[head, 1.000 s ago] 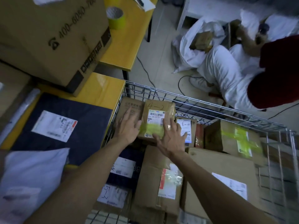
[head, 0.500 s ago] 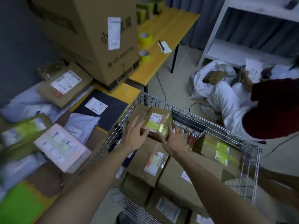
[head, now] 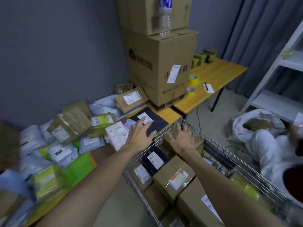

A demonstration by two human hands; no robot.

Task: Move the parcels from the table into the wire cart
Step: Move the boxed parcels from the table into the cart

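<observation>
Both hands are released, fingers spread, gripping nothing. The left hand (head: 141,138) hovers over a flat dark mailer (head: 157,124) with a white label, which lies at the table (head: 165,111) edge that meets the wire cart (head: 211,141). Whether the palm touches it I cannot tell. The right hand (head: 182,140) is above the cart's far corner, over a brown box (head: 199,142).

Taped cardboard boxes (head: 173,179) fill the cart tightly. More parcels (head: 70,128) are heaped along the table: soft grey and green bags and glossy taped cartons. A tall carton (head: 160,68) stands at the table's far corner, and a clear bottle (head: 164,15) rests against the box stacked above it. Tape rolls (head: 194,78) lie on a second table just behind. A person (head: 270,145) sits on the floor beyond the cart beside a white sack (head: 242,123).
</observation>
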